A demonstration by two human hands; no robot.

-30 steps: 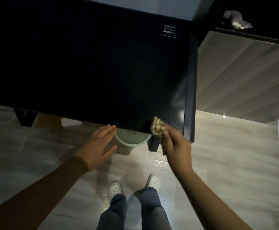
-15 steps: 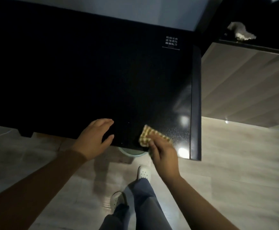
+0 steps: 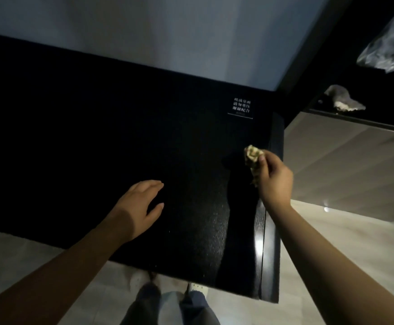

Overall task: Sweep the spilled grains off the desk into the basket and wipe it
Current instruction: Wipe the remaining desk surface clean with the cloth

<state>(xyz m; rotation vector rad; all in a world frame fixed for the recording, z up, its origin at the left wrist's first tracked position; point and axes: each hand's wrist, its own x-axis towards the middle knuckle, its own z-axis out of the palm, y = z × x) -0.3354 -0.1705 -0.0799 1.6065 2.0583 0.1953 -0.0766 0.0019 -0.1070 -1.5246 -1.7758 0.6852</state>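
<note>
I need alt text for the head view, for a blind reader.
A right hand pinches a bunched cloth over the right side of a black desk. The left hand is open over the desk, near its front edge.

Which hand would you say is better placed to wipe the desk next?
Probably the right hand: it grips the cloth over the desk, while the left hand is open, holding nothing.

Black speckled desk (image 3: 121, 137), tan checked cloth (image 3: 252, 156), white-lettered label (image 3: 241, 106), pale floor (image 3: 355, 242).
</note>
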